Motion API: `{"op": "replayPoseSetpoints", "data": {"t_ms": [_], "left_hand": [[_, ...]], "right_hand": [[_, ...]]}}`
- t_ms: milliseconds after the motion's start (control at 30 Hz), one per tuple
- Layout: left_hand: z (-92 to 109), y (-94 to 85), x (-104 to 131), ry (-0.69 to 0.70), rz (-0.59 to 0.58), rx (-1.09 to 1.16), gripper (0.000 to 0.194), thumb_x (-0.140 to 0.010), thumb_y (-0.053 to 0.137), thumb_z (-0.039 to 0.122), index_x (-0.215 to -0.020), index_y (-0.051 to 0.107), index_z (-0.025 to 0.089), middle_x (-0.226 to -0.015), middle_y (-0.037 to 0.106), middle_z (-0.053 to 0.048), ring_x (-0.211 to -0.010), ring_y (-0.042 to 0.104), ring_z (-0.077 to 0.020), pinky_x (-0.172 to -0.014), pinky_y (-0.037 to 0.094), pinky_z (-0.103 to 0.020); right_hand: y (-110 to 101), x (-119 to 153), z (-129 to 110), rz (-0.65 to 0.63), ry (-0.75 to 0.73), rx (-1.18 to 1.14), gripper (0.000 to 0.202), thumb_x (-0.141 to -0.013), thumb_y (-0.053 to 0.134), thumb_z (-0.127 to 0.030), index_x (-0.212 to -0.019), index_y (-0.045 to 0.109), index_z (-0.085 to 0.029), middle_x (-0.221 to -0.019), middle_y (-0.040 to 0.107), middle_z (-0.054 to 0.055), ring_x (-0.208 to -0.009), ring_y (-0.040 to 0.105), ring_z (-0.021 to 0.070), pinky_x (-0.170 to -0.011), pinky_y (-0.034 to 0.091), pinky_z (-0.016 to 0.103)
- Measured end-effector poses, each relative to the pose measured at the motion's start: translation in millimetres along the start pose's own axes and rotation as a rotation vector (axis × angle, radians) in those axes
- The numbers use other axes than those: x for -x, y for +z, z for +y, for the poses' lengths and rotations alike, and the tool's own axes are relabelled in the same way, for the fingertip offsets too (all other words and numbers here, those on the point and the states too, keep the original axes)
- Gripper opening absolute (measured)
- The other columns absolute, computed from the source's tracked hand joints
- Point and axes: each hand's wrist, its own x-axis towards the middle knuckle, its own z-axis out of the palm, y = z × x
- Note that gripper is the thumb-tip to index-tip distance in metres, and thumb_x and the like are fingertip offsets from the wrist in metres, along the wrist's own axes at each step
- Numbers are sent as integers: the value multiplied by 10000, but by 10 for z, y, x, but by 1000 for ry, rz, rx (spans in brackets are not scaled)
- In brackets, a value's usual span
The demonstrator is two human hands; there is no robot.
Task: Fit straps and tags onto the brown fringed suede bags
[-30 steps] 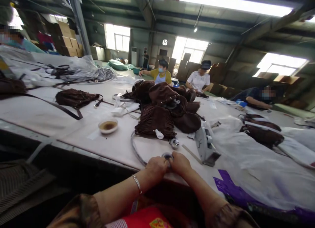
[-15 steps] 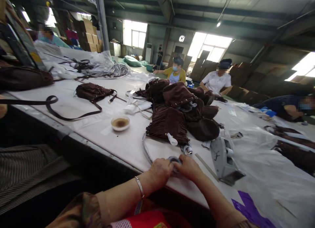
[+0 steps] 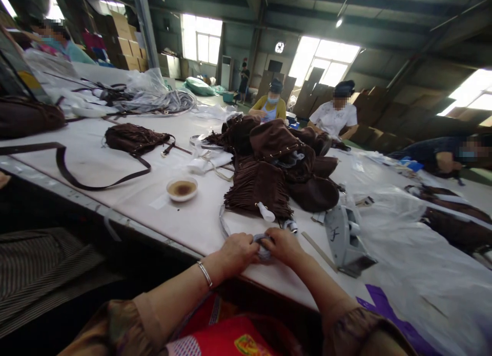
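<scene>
At the table's front edge, my left hand and my right hand are closed on a coiled strap that looks wrapped in greyish plastic. One length of it runs up from my left hand toward a dark brown fringed bag. This bag lies just beyond my hands, with a white wrapped tassel or tag on its front. Behind it several more brown bags are heaped. My fingers partly hide the coil.
A small dish of brownish liquid sits left of the heap. A grey tape dispenser and a metal ruler lie to the right, near purple material. Another fringed bag trails a strap leftward. Co-workers are across the table.
The camera view has shifted slightly, so the table's contents appear a little higher and further left. Both hands are still on the coiled strap. At the left, the long brown strap hangs differently.
</scene>
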Motion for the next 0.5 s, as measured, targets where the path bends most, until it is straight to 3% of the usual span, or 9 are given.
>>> {"op": "replayPoseSetpoints", "data": {"t_ms": [100,167,267,400,500], "left_hand": [[198,138,-6,-165,57,22,235,-910,599,393,-977,618,168,-888,637,-86,-819,617,-244,-712,499,-356],[273,144,5,-201,40,23,235,-937,554,383,-956,619,158,-881,639,-93,-815,622,-246,-708,497,-359],[212,11,54,-124,-18,18,276,-906,598,438,-963,620,168,-886,641,-82,-825,624,-248,-706,495,-355],[-72,-204,132,25,-70,-44,298,-874,628,490,-1040,624,242,-894,628,-55,-831,610,-243,-717,480,-354],[-189,-218,133,39,-85,-64,298,-888,599,513,-1023,646,252,-885,614,-66,-821,599,-231,-725,468,-350]], "right_hand": [[70,-14,-101,7,222,-1,366,-917,491,-474,-948,672,-158,-924,726,133,-849,659,246,-673,376,301],[98,-25,-152,-14,239,32,304,-908,495,-386,-945,667,-139,-933,723,153,-841,660,248,-654,367,300],[70,-61,-159,-42,122,44,221,-892,485,-268,-922,670,-150,-937,725,133,-853,654,227,-660,355,290],[-38,-146,-84,-79,-95,13,166,-878,546,-303,-878,675,-200,-909,724,61,-848,634,191,-681,350,271],[-60,-191,-83,-76,-177,-1,150,-883,560,-300,-869,675,-205,-900,716,48,-853,625,183,-705,358,263]]}}
